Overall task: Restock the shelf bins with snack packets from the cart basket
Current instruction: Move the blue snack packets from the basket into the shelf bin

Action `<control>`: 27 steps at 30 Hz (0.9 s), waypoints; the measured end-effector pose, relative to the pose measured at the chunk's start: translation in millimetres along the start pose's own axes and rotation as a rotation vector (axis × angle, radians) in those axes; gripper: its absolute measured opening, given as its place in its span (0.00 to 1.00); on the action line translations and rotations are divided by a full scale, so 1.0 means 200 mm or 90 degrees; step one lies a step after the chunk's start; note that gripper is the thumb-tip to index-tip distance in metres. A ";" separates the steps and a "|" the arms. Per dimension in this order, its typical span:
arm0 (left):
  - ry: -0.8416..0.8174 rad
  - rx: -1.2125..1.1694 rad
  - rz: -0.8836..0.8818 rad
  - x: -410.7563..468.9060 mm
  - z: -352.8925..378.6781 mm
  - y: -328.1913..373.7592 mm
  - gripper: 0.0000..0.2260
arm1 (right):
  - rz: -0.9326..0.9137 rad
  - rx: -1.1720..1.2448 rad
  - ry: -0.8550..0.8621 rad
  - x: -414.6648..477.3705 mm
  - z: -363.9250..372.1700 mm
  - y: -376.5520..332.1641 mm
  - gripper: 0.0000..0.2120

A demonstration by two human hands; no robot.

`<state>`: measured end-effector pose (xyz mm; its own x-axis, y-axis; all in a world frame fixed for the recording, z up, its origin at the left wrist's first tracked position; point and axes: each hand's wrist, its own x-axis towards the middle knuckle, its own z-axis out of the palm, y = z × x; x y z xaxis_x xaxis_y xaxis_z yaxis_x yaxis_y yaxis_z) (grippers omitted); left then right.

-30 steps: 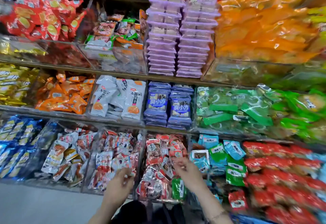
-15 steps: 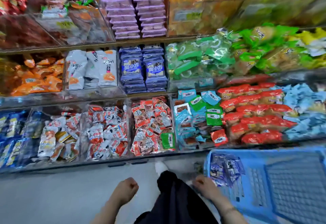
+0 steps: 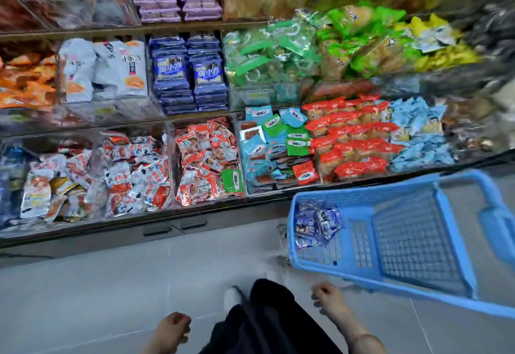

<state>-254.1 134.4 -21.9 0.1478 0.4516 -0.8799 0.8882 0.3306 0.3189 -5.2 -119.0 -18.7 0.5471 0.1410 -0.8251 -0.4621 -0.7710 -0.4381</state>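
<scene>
Grey floor tiles (image 3: pixel 111 284) run below the shelf bins (image 3: pixel 242 156). Blue snack packets (image 3: pixel 317 225) lie heaped in the near-left corner of the cart basket (image 3: pixel 348 278), just ahead of the nearer right hand (image 3: pixel 328 298), loosely curled and empty; the left hand (image 3: pixel 172 328) is fisted, empty.

Snack shop aisle, tiered shelves (image 3: pixel 195 26) of clear bins (image 3: pixel 111 108) heaped with bright snack packets (image 3: pixel 206 158) (sorted by kind and colour), blue plastic cart basket (image 3: pixel 390 185) standing on grey tiled floor (image 3: pixel 111 284).

Blue packets (image 3: pixel 317 227) lie in the cart basket (image 3: pixel 418 245).
</scene>
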 end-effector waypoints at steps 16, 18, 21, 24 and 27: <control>-0.014 0.095 0.037 0.02 0.80 0.58 0.10 | -0.043 -0.073 -0.038 0.62 -0.67 -0.08 0.09; -0.013 0.092 0.050 0.09 0.96 0.68 0.11 | -0.047 -0.139 -0.046 0.76 -0.75 -0.06 0.15; 0.011 0.064 0.094 0.22 1.20 0.85 0.07 | -0.031 -0.181 -0.013 0.99 -0.84 -0.05 0.19; 0.087 0.003 0.117 0.37 1.40 0.98 0.13 | -0.019 -0.243 -0.022 1.21 -0.88 -0.07 0.09; 0.181 0.004 0.143 0.47 1.54 1.01 0.11 | -0.021 -0.289 -0.016 1.40 -0.86 -0.06 0.09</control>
<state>72.4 -11.0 -148.8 0.2134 0.7251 -0.6547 0.8502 0.1923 0.4901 274.5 -177.4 -183.7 0.5365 0.1804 -0.8244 -0.0889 -0.9594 -0.2678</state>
